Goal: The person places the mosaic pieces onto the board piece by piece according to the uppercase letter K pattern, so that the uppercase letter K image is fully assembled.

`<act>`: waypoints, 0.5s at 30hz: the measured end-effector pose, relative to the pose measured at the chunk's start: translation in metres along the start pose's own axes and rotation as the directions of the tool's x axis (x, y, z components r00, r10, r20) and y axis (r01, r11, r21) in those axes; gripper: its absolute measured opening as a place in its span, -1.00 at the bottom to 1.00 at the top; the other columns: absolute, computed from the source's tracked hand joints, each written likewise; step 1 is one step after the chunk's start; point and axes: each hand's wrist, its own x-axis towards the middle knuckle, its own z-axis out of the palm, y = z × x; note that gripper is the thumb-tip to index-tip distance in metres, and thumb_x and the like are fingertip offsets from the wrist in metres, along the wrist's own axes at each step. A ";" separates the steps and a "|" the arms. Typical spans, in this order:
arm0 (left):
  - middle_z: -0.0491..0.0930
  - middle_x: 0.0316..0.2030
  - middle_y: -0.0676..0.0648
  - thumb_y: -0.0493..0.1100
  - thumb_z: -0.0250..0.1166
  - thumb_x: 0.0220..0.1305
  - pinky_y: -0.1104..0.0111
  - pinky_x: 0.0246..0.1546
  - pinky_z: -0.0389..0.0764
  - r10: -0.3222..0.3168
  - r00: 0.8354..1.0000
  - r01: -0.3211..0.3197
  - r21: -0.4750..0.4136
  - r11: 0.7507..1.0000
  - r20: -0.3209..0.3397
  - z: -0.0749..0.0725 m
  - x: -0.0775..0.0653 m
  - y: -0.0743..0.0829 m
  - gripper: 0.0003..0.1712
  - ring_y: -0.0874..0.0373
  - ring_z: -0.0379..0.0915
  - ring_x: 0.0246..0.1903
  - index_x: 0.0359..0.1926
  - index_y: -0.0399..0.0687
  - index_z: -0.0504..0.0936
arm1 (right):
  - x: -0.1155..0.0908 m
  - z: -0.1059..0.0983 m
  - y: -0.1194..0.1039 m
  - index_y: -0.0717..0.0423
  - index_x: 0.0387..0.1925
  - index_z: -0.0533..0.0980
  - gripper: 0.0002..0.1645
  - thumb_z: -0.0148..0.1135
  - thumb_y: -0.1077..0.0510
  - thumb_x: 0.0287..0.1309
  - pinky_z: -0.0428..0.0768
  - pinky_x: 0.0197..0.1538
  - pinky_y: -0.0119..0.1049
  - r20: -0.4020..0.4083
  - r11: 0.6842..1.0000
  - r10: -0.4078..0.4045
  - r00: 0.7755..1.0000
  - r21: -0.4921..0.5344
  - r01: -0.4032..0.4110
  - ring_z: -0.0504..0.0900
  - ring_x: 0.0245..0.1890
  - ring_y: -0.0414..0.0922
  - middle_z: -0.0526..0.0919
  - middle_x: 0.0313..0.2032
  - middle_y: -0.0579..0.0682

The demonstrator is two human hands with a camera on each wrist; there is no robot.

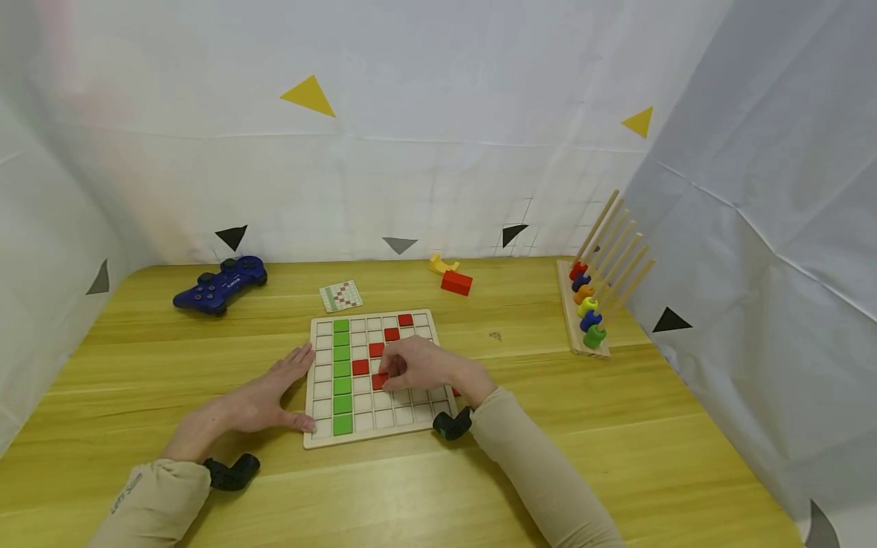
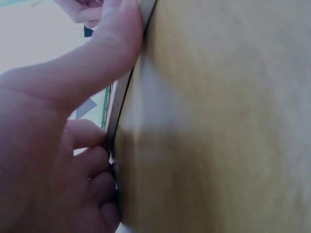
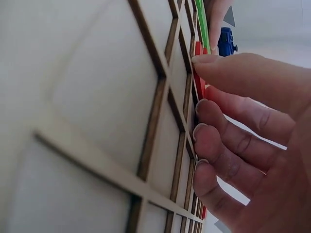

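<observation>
A wooden grid board [image 1: 404, 438] lies flat on the table, with a column of green square tiles [image 1: 342, 386] near its left side. Several red tiles [image 1: 391, 334] form a diagonal rising to the far right. My right hand [image 1: 421, 364] is low over the board's middle, thumb and index finger pinching a red square tile [image 1: 379, 382] at a cell. In the right wrist view, the thumb tip touches that red tile [image 3: 198, 85], while the other fingers curl near the grid. My left hand [image 1: 263, 397] rests spread along the board's left edge, thumb at the near corner.
Beyond the board lies a small pattern card [image 1: 340, 296]. A blue game controller [image 1: 222, 286] is at the back left. A red block [image 1: 456, 283] and a yellow curved piece [image 1: 441, 264] sit at the back. A peg stand with coloured rings [image 1: 578, 348] stands on the right.
</observation>
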 end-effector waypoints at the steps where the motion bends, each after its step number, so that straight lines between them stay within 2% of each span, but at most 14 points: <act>1: -0.33 0.58 -0.32 0.31 0.43 0.09 -0.27 0.46 -0.24 -0.002 1.000 0.002 0.001 1.000 0.001 0.000 0.000 0.000 0.37 -0.36 -0.45 0.53 0.57 -0.31 -0.16 | 0.000 -0.001 0.000 -0.08 -0.19 0.59 -0.79 0.43 0.01 0.20 0.54 -0.19 -0.47 0.002 1.000 -0.007 1.000 -0.012 0.007 0.53 -0.32 -0.29 0.62 -0.34 -0.25; 4: -0.34 0.58 -0.31 0.31 0.43 0.09 -0.28 0.45 -0.23 0.000 1.000 0.000 0.001 1.000 0.006 0.000 0.000 0.000 0.37 -0.36 -0.45 0.53 0.57 -0.30 -0.17 | -0.003 -0.007 0.001 -0.06 -0.08 0.59 -0.69 0.42 -0.04 0.20 0.54 -0.15 -0.46 -0.001 0.999 -0.020 1.000 -0.025 0.020 0.54 -0.27 -0.28 0.63 -0.28 -0.22; 8: -0.35 0.58 -0.31 0.32 0.42 0.09 -0.27 0.46 -0.23 0.008 1.000 -0.008 0.000 1.000 0.007 0.001 0.002 -0.001 0.37 -0.35 -0.45 0.53 0.57 -0.30 -0.17 | -0.016 -0.028 0.004 0.06 0.04 0.58 -0.59 0.41 0.00 0.21 0.57 -0.09 -0.35 -0.035 0.999 -0.040 0.999 0.009 0.041 0.55 -0.19 -0.19 0.64 -0.18 -0.09; 12: -0.35 0.58 -0.31 0.31 0.43 0.08 -0.26 0.46 -0.24 0.005 1.000 -0.005 -0.001 1.000 0.005 0.001 0.001 -0.002 0.38 -0.34 -0.46 0.54 0.57 -0.31 -0.18 | -0.031 -0.045 0.017 0.16 0.02 0.58 -0.63 0.39 0.10 0.23 0.58 -0.04 -0.29 -0.054 0.997 -0.046 0.998 0.055 0.049 0.56 -0.16 -0.14 0.64 -0.13 -0.02; 15: -0.35 0.58 -0.32 0.31 0.43 0.08 -0.25 0.46 -0.24 0.002 1.000 -0.002 0.001 1.000 0.007 0.000 0.000 -0.002 0.38 -0.34 -0.45 0.53 0.56 -0.32 -0.17 | -0.043 -0.049 0.034 0.15 -0.02 0.60 -0.67 0.40 0.13 0.22 0.58 -0.03 -0.29 -0.072 0.998 -0.014 0.997 0.068 0.019 0.57 -0.16 -0.15 0.64 -0.11 -0.03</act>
